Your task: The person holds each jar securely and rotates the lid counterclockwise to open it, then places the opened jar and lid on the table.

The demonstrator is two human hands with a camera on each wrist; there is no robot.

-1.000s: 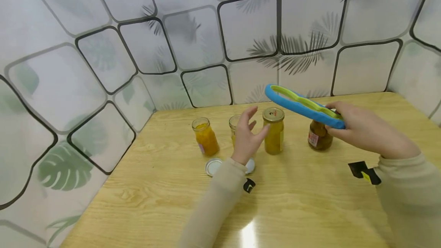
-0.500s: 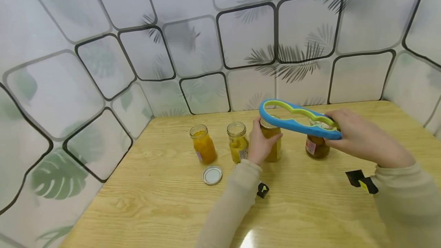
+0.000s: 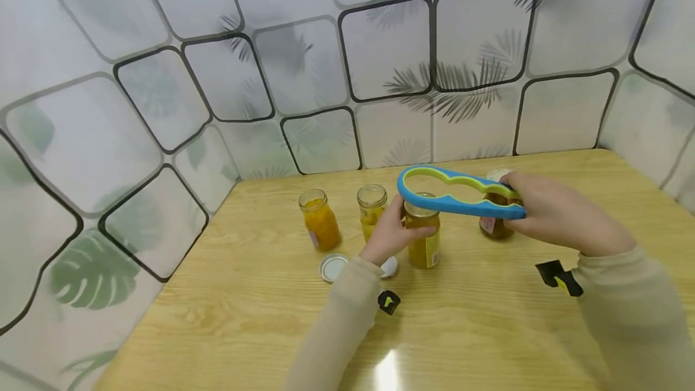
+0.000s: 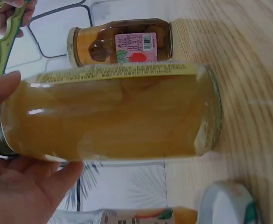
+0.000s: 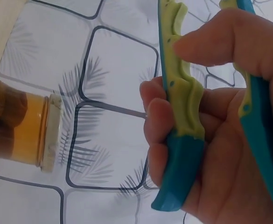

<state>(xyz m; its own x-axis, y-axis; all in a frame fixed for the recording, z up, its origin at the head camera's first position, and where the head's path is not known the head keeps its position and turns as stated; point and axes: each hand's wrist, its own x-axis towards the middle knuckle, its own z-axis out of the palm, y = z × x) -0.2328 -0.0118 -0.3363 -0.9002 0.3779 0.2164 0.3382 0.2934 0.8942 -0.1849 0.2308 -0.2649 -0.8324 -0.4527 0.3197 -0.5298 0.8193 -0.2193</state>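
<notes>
A tall glass jar of yellow fruit (image 3: 423,249), its metal lid on, is gripped near the top by my left hand (image 3: 392,235). In the left wrist view the thumb and fingers lie on either side of the jar (image 4: 117,119) just below the lid. My right hand (image 3: 567,213) holds a blue and green jar opener (image 3: 461,205) by its handle end. The opener's loop hangs level above the yellow jar and overlaps its lid. Fingers curl round one handle (image 5: 185,107) in the right wrist view, with the two handles spread apart.
A lidded jar of brown fruit (image 3: 494,228) stands behind the opener. To the left are an open jar of orange fruit (image 3: 321,227) and an open jar of yellow pieces (image 3: 369,216). A lid (image 3: 333,268) and another white lid (image 3: 390,267) lie in front.
My left hand has moved from spread fingers above the table to gripping the yellow jar, which has come nearer and slightly left. The jar opener has come down and left over its lid.
</notes>
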